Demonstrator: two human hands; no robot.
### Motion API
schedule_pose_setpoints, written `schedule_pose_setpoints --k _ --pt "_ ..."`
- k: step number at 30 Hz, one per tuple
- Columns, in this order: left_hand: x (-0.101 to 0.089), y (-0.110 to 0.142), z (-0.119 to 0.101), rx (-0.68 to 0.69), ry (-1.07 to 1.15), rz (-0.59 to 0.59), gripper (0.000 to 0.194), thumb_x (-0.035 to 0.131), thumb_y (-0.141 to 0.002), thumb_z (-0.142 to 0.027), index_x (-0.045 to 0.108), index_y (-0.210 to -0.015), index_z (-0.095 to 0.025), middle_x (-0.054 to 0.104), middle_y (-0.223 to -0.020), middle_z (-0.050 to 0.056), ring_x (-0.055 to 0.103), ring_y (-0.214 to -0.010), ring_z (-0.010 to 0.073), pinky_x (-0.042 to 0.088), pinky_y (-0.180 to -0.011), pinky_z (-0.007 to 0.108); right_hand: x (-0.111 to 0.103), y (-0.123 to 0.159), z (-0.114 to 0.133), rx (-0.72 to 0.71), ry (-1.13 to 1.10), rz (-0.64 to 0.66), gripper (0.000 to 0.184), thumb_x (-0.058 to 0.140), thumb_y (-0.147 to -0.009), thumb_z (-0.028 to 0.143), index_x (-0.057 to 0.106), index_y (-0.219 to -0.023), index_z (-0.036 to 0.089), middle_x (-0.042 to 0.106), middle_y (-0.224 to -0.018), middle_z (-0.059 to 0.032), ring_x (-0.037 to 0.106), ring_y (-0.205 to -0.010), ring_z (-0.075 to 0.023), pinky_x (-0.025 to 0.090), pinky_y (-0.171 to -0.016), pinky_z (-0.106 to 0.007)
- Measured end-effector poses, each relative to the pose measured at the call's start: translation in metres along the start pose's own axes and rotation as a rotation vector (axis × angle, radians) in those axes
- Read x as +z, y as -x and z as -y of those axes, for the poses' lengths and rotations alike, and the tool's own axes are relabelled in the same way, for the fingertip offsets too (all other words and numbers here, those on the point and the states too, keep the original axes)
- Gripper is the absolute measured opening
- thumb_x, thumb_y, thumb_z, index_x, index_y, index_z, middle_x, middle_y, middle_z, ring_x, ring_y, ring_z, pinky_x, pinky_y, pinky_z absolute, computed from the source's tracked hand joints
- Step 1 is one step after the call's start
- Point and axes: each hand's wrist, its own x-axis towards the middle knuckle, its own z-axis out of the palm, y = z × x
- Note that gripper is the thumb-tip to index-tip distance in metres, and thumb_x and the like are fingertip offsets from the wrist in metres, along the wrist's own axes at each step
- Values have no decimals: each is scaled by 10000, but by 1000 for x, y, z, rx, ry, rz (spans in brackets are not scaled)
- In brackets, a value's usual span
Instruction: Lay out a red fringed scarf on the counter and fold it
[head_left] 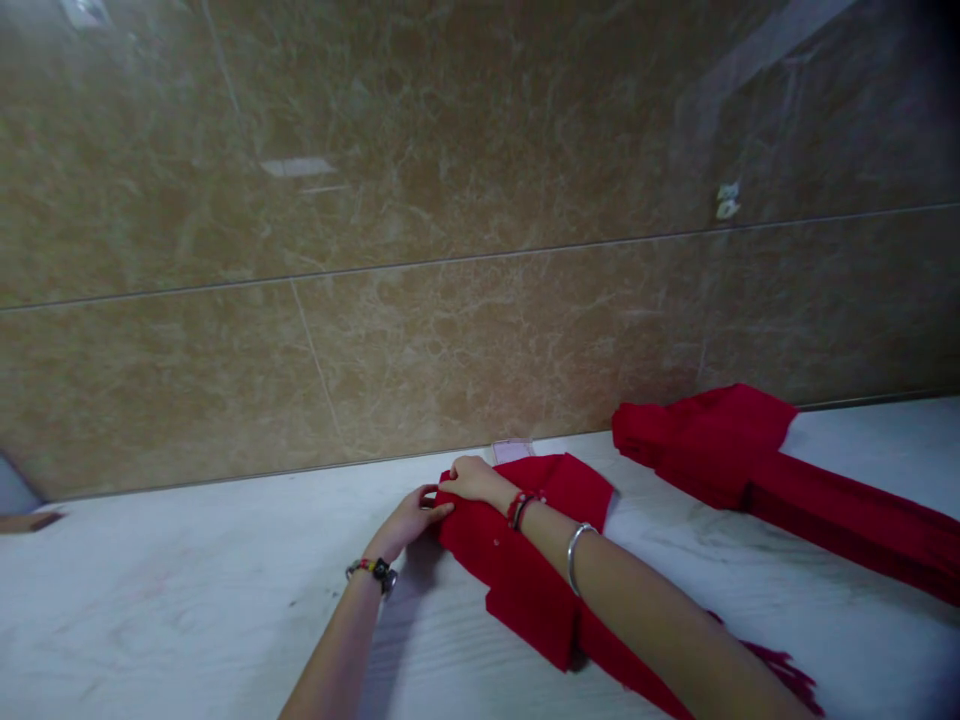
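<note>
A red fringed cloth (536,610), folded and shaped somewhat like a scarf, lies on the white wood-grain table (187,600). My left hand (409,520) pinches the cloth's left end between thumb and fingers. On top of that same end, my right hand (472,478) curls its fingers over the edge, close beside the left. My right forearm crosses above the cloth and covers part of it. Dark red strands show past the forearm at lower right. The fingertips of both hands are partly hidden at the fold.
A second folded red cloth (705,450) lies to the right, its long strip reaching the frame's edge. Behind the table rises a glossy brown tiled wall (480,340). A small pale paper (513,451) sits at the wall's foot. A brown edge (30,522) shows far left.
</note>
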Motion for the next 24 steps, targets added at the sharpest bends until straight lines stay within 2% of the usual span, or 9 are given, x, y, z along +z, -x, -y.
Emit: schedule_pose_setpoints --k 2,5,8,11,13,16,20,24 --pt "-8 6 1 -46 -26 8 590 736 -578 -372 527 -1081 -145 664 -930 87 618 -838 201 466 -755 296 6 -7 1 43 -29 20 47 634 -623 192 634 -604 148 644 -642 -58 574 -679 -182 371 -534 -226" --pt "-14 9 4 -79 -29 -11 596 745 -573 -290 511 -1099 -134 666 -919 91 620 -819 196 462 -739 286 9 -9 -7 66 -138 46 27 592 -647 137 615 -636 144 634 -643 -34 570 -650 -151 377 -523 -206" --pt "-9 5 9 -95 -59 -57 565 728 -578 -230 508 -1086 -117 669 -882 84 621 -774 185 460 -697 270 9 -5 -14 70 -270 57 138 525 -709 123 586 -828 152 630 -700 -9 560 -614 -109 390 -515 -183" --pt "-2 1 12 -81 -131 -84 450 691 -600 -225 541 -1009 -114 670 -807 59 618 -724 175 453 -652 257 10 -3 -15 76 -356 69 286 532 -714 139 493 -996 164 589 -657 26 530 -538 -96 387 -474 -181" --pt "0 0 12 -85 -160 -93 358 670 -607 -219 564 -931 -110 667 -785 54 610 -710 167 440 -632 245 11 -4 -14 64 -383 67 335 551 -688 122 461 -1005 176 542 -626 55 492 -496 -84 365 -444 -174" --pt "-5 4 7 -116 -163 -100 268 641 -620 -224 578 -852 -104 661 -738 47 596 -666 151 414 -577 225 17 -9 -13 33 -395 44 294 499 -695 92 452 -967 193 480 -614 75 429 -453 -70 319 -409 -170" --pt "-11 12 0 -151 -152 -84 327 626 -643 -298 573 -907 -114 656 -684 28 583 -595 139 364 -488 204 26 -11 -18 -21 -396 2 312 453 -719 86 424 -1003 212 467 -664 72 405 -469 -67 314 -424 -169" --pt "-10 16 -2 -210 -219 -122 473 582 -694 -383 501 -1071 -108 674 -756 56 589 -557 134 336 -447 198 33 -10 -23 -56 -387 -39 435 471 -703 72 382 -1104 214 499 -867 28 434 -521 -54 344 -458 -166"
